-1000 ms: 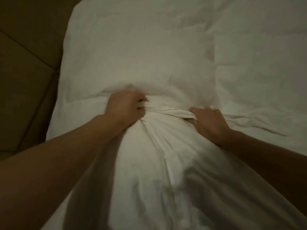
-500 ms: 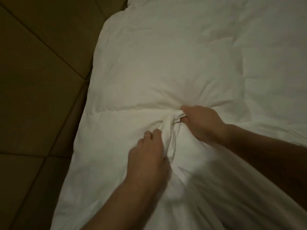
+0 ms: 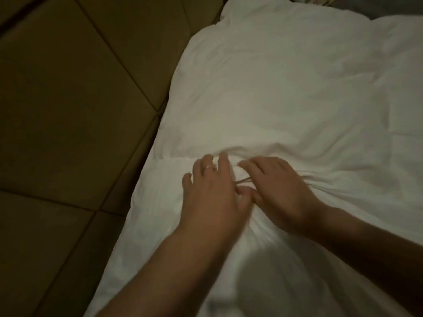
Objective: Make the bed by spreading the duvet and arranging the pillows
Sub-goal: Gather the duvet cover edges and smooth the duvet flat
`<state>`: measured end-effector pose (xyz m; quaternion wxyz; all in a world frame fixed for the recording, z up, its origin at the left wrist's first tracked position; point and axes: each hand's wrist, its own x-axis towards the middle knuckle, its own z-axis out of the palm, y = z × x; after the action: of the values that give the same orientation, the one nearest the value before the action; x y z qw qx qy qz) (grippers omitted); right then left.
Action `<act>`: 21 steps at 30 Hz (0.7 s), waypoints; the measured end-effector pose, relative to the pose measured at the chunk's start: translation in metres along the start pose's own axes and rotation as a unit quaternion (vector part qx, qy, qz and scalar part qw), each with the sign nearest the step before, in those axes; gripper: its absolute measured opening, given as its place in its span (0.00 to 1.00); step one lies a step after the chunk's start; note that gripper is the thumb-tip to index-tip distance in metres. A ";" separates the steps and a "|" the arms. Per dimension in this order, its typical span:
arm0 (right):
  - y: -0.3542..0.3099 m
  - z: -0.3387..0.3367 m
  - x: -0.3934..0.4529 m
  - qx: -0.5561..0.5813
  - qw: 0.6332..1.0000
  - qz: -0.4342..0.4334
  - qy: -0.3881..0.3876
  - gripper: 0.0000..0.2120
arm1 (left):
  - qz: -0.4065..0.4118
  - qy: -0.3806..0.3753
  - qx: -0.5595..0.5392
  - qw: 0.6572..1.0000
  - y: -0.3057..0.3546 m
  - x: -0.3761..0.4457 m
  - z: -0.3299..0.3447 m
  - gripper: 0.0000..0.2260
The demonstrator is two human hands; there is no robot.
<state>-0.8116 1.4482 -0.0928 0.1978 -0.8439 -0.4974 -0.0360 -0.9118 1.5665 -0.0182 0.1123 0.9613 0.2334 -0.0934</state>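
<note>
1. Padded headboard fills the left of the view, at 9 o'clock from our hands.
2. Our left hand lies flat on the duvet, fingers spread and nearly straight, gripping nothing.
3. Our right hand sits just beside it, fingers extended over gathered folds; whether any fold is pinched, we cannot tell.
4. Pillow lies at 12 o'clock from both hands, long axis running 9 to 3; duvet edge meets it at our fingertips. Left hand is nearer the headboard side.
</note>
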 end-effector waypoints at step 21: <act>0.020 0.034 0.045 0.004 0.972 0.193 -0.137 0.18 | 0.100 -0.100 0.074 0.987 -0.028 -0.035 -0.032 0.48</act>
<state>-0.7765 1.4888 -0.1185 0.1348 -0.9199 -0.3480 0.1207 -0.9517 1.5840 0.0158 0.0726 0.9713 0.1163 -0.1942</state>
